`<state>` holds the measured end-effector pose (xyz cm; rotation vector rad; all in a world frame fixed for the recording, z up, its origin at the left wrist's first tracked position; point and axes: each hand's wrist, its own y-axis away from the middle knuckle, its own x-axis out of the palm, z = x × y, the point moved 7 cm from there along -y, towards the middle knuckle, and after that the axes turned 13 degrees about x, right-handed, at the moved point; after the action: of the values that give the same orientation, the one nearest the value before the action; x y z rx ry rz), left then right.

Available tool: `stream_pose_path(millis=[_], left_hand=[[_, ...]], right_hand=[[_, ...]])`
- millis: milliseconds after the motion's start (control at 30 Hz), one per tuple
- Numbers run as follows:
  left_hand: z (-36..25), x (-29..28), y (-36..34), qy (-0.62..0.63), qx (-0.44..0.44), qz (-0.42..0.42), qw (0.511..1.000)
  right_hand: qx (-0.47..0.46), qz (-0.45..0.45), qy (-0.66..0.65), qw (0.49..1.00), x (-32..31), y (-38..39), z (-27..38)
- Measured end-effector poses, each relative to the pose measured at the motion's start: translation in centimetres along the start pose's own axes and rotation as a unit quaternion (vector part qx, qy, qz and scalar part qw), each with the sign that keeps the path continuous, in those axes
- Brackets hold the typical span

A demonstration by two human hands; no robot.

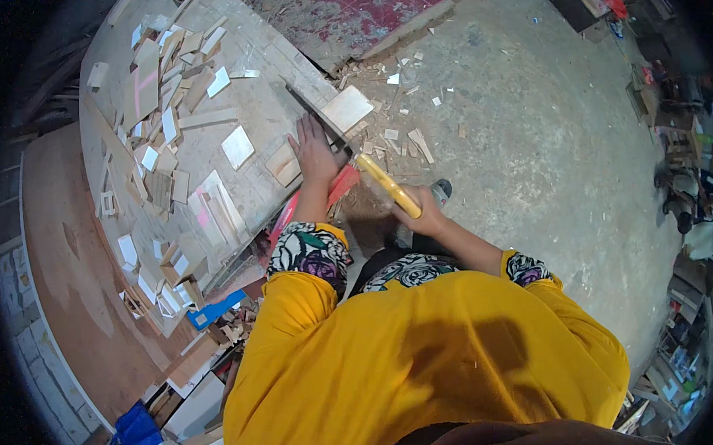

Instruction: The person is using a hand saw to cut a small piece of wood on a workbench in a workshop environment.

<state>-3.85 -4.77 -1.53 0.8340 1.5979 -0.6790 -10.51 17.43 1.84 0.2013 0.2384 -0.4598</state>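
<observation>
My right hand [421, 212] is wrapped round the yellow handle of a handsaw [391, 186], whose long dark blade slants up and to the left across the bench edge. My left hand [314, 151] lies with its fingers stretched out at the edge of the worktable [267, 95], close to the blade. Just right of the blade sits a pale flat wood piece [347, 109] at the table's edge. A light wood block [283, 164] lies beside my left wrist. What lies under my left palm is hidden.
Wood offcuts [168, 95] are heaped over the table's left part, with a white-faced square [238, 147] nearer my left hand. Scraps and sawdust [392, 137] litter the concrete floor [544, 135] by the table. A large brown board [64, 259] stands left; clutter [694, 208] lines the far right.
</observation>
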Motion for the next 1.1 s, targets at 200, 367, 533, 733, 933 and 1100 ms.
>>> stream_pose_path(millis=[200,367,533,733,933,1100], left_hand=[[0.4,-1.0,0.7,0.017,0.019,-0.161,0.987],[1.0,-1.1,0.6,0.018,-0.021,-0.177,0.984],[0.6,-1.3,1.3,0.020,-0.012,-0.172,0.985],[0.2,-1.3,1.2,0.015,-0.004,-0.169,0.985],[0.7,-1.0,0.6,0.012,-0.012,-0.172,0.985],[1.3,-0.7,0.3,-0.014,-0.034,-0.175,0.984]], right_hand=[[0.039,0.024,0.015,0.999,0.3,-0.3,-0.2],[0.059,0.028,0.031,0.997,0.1,0.6,-0.2],[0.060,0.047,0.011,0.997,-2.4,4.2,0.0],[0.089,0.051,0.005,0.995,-1.7,4.8,-0.2],[0.068,-0.009,0.021,0.997,0.4,-1.5,-1.2],[0.019,0.013,0.010,1.000,0.1,-1.1,-0.2]])
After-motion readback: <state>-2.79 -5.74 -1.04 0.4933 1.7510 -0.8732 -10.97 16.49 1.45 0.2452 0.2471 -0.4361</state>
